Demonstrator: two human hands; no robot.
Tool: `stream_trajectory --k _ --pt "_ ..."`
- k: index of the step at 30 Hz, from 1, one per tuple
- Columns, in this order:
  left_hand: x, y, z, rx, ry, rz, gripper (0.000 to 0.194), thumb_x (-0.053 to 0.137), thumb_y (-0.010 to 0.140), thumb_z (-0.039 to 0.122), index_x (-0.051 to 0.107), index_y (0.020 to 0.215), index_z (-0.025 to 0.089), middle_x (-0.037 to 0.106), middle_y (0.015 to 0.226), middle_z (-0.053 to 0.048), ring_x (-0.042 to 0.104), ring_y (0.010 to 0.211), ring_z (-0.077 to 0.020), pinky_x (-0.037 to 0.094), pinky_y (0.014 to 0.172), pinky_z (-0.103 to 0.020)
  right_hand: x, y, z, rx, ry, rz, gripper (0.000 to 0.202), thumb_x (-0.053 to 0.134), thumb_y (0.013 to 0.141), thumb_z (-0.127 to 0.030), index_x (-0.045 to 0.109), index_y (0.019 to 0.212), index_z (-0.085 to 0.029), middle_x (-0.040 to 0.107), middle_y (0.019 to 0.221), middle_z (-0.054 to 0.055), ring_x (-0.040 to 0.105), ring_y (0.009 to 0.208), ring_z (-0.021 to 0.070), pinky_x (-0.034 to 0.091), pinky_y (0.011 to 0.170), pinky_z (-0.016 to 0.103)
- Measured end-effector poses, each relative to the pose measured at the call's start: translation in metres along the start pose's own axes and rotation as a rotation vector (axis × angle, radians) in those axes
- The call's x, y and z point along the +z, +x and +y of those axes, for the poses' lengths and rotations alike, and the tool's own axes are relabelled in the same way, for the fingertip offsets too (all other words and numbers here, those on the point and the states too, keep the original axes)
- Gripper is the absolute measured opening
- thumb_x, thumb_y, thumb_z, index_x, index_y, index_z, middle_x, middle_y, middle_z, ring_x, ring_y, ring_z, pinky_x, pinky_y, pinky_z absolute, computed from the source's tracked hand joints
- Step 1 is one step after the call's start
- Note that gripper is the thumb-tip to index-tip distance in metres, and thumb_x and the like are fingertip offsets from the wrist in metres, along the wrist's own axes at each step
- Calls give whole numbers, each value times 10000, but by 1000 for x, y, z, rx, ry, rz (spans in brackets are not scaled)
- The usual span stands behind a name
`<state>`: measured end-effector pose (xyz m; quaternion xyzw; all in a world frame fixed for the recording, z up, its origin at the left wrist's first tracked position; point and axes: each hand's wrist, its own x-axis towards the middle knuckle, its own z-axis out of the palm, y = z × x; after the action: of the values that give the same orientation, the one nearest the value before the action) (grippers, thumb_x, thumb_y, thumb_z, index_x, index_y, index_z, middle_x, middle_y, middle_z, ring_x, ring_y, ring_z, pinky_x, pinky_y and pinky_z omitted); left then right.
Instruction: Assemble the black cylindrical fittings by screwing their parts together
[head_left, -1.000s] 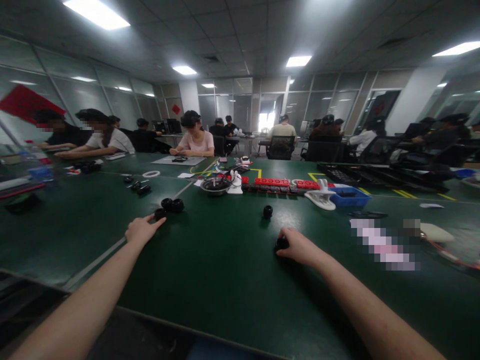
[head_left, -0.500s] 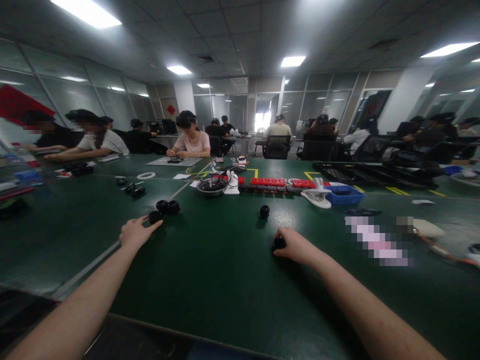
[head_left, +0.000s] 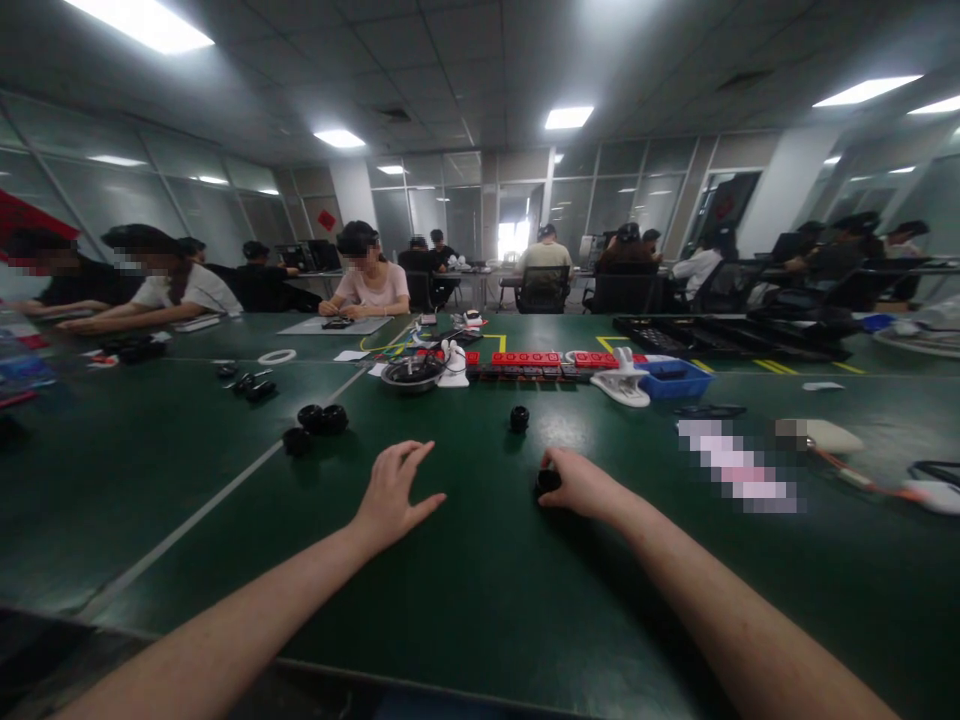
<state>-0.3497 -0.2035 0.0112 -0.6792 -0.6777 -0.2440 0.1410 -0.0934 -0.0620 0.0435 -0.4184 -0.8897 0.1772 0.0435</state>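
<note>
Bench [head_left: 465, 600], green-topped, with the person's two forearms reaching in over the near edge. The left hand [head_left: 397, 497] is wide, thumb and fingers spread apart; whether it touches the surface cannot be told. The right hand [head_left: 583, 487], level with it, is narrowed about a black part [head_left: 548, 483], held between thumb and fingers. Just beyond this grip, slightly to the left, a second part [head_left: 519, 419] stands alone on the bench. Left of the left hand, well apart from it, lie a third part [head_left: 297, 442] and, just behind that, a pair [head_left: 334, 419] side by side. At right are a blurred sheet [head_left: 739, 465] and, near it, a cream object [head_left: 831, 437]. Farther off at left come small black pieces [head_left: 261, 389] and a white ring [head_left: 277, 357]. Across the middle runs a row of red blocks [head_left: 529, 358], with a round dish [head_left: 412, 372] toward its left end and a white clip [head_left: 628, 388] and blue tray [head_left: 679, 380] at its right. Long black panels [head_left: 727, 338] lie beyond. Across the bench, a co-worker [head_left: 379, 287] sits at a pale mat [head_left: 367, 326]; other seated people and glass partitions [head_left: 390, 215] form the background.
</note>
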Motion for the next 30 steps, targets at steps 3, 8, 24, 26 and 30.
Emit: stream_trajectory --k 3,8,24,26,30 --pt "10 10 33 124 -93 -67 647 502 701 510 318 1249 219 367 1177 -99 330 1107 -260 287 935 -410 2 1 1 9 4 7 643 694 533 -333 426 1101 -198 555 980 73 540 864 220 410 673 271" --pt "27 32 71 181 -163 -131 603 521 693 507 395 1207 217 413 1143 -93 345 1091 -255 272 938 -429 2 0 1 -18 12 21 804 696 522 -309 327 1225 -185 558 1011 95 535 914 233 402 710 275" --pt "38 104 103 586 -186 -440 326 614 647 380 602 931 222 487 1079 -53 447 983 -221 383 830 -332 0 -2 -1 -54 31 25 1148 730 480 -254 -20 1344 -167 545 1112 131 536 955 254 396 724 285" --pt "37 109 107 637 -126 -481 311 621 641 378 610 906 215 517 1031 -54 467 955 -221 391 804 -328 0 -2 0 -58 23 24 1163 737 476 -269 -33 1342 -176 551 1107 125 540 949 257 395 727 290" --pt "38 115 116 699 -40 -525 328 655 611 362 612 888 190 567 962 -57 496 915 -225 394 749 -314 0 -1 3 -75 23 10 1179 746 465 -331 -25 1343 -177 539 1126 137 523 980 275 391 741 303"
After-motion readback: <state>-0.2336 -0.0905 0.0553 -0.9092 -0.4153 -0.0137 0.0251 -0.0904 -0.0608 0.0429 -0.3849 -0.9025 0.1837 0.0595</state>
